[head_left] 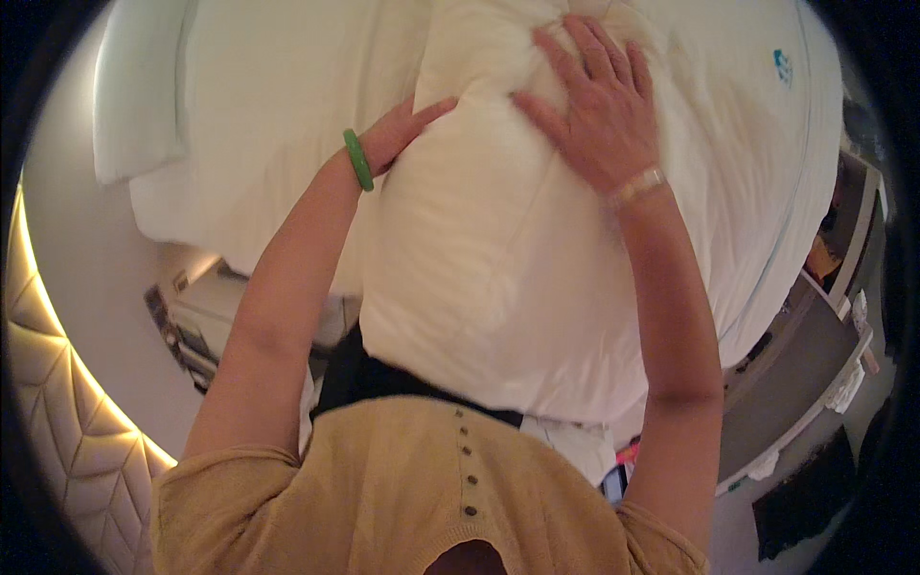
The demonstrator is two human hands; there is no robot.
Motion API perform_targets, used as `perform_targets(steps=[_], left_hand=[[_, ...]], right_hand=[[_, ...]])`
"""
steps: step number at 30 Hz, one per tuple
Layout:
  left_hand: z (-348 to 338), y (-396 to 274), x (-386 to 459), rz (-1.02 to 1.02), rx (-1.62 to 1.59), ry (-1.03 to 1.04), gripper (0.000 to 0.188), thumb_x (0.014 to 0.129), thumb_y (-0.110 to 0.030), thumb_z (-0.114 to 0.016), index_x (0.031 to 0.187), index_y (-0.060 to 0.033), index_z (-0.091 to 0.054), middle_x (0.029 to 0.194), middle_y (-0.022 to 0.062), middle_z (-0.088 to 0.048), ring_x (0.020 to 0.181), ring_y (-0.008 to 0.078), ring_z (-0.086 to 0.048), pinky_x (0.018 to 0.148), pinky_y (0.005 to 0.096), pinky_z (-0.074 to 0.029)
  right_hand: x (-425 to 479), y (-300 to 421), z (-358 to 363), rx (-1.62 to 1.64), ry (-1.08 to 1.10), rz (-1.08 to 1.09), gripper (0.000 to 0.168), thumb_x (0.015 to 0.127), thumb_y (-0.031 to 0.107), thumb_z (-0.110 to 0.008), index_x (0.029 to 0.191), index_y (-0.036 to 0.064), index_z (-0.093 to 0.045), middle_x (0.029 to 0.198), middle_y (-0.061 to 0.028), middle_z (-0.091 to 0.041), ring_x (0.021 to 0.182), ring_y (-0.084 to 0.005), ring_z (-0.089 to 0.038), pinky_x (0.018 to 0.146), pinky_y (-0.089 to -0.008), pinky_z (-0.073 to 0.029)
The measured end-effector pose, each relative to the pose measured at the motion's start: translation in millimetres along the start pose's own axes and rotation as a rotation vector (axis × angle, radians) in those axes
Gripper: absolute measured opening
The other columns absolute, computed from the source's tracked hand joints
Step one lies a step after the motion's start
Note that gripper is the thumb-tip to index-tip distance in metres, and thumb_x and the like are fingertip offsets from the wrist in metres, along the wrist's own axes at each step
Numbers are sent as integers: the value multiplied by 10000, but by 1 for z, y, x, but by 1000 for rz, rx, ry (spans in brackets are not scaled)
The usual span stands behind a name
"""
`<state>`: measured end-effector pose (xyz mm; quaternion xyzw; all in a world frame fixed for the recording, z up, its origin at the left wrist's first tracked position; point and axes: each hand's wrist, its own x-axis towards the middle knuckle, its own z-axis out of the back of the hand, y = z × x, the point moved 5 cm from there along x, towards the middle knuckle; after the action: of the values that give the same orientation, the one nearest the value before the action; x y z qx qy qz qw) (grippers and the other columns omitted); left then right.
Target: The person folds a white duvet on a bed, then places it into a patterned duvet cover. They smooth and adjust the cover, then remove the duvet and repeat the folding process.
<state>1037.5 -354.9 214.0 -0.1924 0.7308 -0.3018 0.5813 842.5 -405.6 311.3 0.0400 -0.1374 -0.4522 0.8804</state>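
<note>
A thick white duvet (460,237), bunched into a raised fold, lies on a bed before me. My right hand (600,108) presses palm down on it near the top of the picture, fingers spread; a pale band circles that wrist. Against the left side of the fold rests my left hand (395,133), its thumb stretched over the edge. The rest of its fingers are mostly hidden by the fabric, so their grip is unclear. A green bangle (358,159) sits on the left wrist. The near end of the duvet hangs down close to my body.
A pale folded cloth or pillow (140,93) lies at the far left of the bed. A padded wall panel (72,402) with a glowing light strip curves along the left. At right stands a grey-brown piece of furniture (783,388); a dark patch (805,496) shows below it.
</note>
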Motion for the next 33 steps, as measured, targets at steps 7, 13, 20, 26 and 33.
perform_targets(steps=[7,13,20,26,33], left_hand=[[-24,149,-150,208,-60,93,778,814,-376,-662,1387,-16,-278,1342,119,-437,1198,212,-444,1004,329,-361],[-45,202,-207,107,-284,-191,725,833,-386,-639,1375,-46,-299,1309,100,-463,1174,220,-465,983,362,-379],[-38,207,-216,428,-724,-324,513,959,-457,-367,1312,-90,-431,1287,92,-503,1172,229,-487,958,427,-389],[-56,129,-234,-44,-885,-458,443,926,-380,-481,1187,-26,-538,1120,103,-598,1024,196,-570,819,317,-469],[-58,283,-241,279,-697,-478,313,894,-343,-506,1126,-142,-571,1007,26,-610,895,169,-559,719,310,-445]], right_hand=[[-76,18,6,-119,-39,-353,590,836,456,-557,1282,85,-455,1324,-161,-444,1225,-332,-399,1036,-515,-250],[-277,67,63,-60,-5,-736,749,798,362,-642,1342,-46,-329,1407,-240,-307,1326,-365,-254,1086,-451,-202],[-484,41,39,1009,-91,-2105,674,900,520,-425,1362,34,-363,1402,-144,-380,1248,-327,-392,1035,-402,-325],[-434,17,41,1642,-710,-1772,731,891,605,-297,1328,28,-403,1327,-148,-466,1181,-320,-464,977,-392,-391],[-451,101,-23,1853,-1104,-1610,789,860,672,-276,1399,97,-304,1426,-109,-338,1278,-333,-346,1063,-475,-287]])
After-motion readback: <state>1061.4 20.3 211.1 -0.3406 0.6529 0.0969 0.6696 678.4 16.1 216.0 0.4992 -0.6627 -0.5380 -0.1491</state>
